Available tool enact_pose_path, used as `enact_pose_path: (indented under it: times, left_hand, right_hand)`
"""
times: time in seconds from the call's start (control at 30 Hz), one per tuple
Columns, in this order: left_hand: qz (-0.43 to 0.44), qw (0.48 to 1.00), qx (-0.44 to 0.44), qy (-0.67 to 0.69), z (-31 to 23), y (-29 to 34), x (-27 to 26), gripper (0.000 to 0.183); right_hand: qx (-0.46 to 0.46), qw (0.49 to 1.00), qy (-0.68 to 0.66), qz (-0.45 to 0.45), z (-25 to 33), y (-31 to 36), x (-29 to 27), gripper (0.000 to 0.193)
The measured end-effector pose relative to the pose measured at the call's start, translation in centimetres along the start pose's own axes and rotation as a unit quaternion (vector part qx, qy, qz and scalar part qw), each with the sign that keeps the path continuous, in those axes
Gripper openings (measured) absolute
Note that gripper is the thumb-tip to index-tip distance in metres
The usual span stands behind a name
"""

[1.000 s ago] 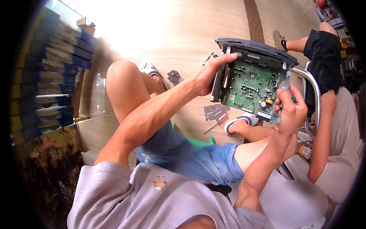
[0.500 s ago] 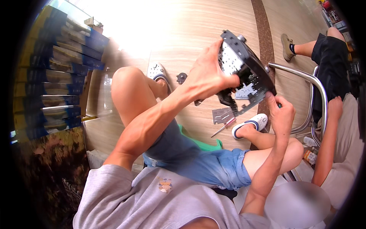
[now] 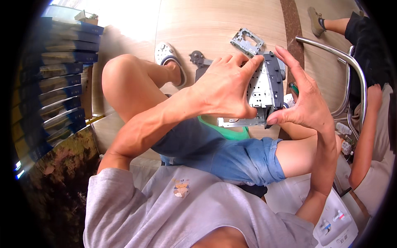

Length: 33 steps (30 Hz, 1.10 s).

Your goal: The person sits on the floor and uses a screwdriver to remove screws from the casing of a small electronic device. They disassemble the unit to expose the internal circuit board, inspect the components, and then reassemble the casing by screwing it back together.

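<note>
The electronic unit (image 3: 259, 89), a perforated metal housing with a dark front panel (image 3: 273, 76), was held up right of the centre of the frame, above the floor (image 3: 219, 18). The panel stood on edge, facing the right of the frame. The left hand (image 3: 221, 89) clasped the housing from its left side, the fingers along the upper edge and the thumb near the lower one. The right hand (image 3: 309, 101) was spread in a wide curve around the panel, its thumb at the lower end and its forefinger by the upper end; whether the fingertips pressed on it could not be told. A green handle (image 3: 293, 87) showed inside the right hand. A pale metal bracket (image 3: 247, 42) lay on the floor above the unit, and a dark round part (image 3: 198, 58) lay farther left, near a white clog (image 3: 165, 53). A green object (image 3: 231, 133) showed below the left hand, stacked boxes (image 3: 62, 70) filled the upper left, and a curved chrome tube (image 3: 351, 62) and a co-worker's forearm (image 3: 366, 140) occupied the right.
</note>
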<state>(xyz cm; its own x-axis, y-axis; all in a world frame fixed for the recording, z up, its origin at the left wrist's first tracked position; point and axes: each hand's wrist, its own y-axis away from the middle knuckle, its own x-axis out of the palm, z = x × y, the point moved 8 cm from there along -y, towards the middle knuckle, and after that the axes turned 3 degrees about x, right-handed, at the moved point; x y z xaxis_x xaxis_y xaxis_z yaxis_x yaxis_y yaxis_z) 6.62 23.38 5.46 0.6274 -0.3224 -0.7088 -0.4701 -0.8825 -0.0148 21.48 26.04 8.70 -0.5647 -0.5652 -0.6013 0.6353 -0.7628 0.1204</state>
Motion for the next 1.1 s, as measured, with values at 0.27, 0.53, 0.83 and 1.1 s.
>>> enact_pose_path:
  times: [0.27,0.53,0.83,1.1]
  left_hand:
    - [-0.009,0.998,0.046,-0.046,-0.9,0.0,0.1,0.098]
    - [0.011,0.999,0.011,-0.034,-0.4,-0.7,0.1,0.103]
    - [0.025,0.999,0.004,-0.032,-0.6,-1.3,-0.3,0.098]
    - [0.062,0.995,-0.079,-0.005,1.2,-1.8,0.0,0.096]
  right_hand:
    - [0.013,1.0,-0.023,-0.008,0.0,0.6,1.5,0.121]
    - [-0.052,0.997,-0.021,-0.043,-0.6,-0.4,0.7,0.089]
    - [-0.06,0.998,-0.018,-0.01,-1.6,-1.0,-0.2,0.086]
    - [0.095,0.99,-0.104,-0.011,-2.8,-0.9,-0.6,0.088]
